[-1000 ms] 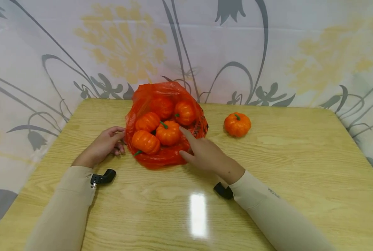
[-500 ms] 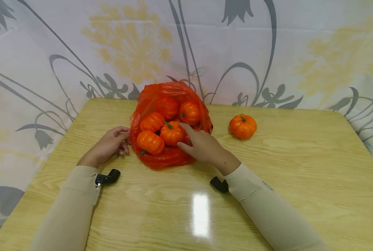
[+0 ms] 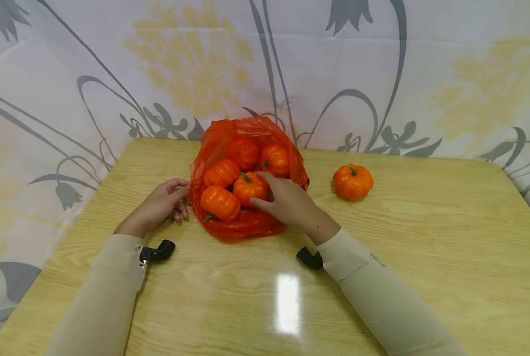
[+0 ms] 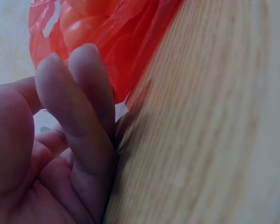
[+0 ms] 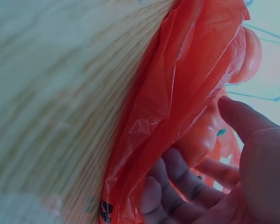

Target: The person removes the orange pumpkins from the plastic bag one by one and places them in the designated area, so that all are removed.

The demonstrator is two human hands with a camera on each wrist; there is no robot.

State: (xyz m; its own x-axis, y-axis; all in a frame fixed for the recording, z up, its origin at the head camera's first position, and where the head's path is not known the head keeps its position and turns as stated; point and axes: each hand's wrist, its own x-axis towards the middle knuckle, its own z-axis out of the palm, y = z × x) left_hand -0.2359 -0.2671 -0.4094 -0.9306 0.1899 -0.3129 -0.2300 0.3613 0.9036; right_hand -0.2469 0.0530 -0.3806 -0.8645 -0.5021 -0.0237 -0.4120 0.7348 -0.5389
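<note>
The right grip [image 3: 288, 200] hides part of one pumpkin [image 3: 249, 191] from above.

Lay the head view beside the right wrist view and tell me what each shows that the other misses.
Only the head view shows the left hand at the left edge of the red bag, the person's sleeves, and the loose pumpkin on the table to the bag's right.

Only the right wrist view shows the palm side of the right hand and the fingers beyond its index, which the back of the hand hides from the head camera.

Both share the right hand, the bag, the pumpkin in its grasp, some tabletop and the patterned backdrop.
</note>
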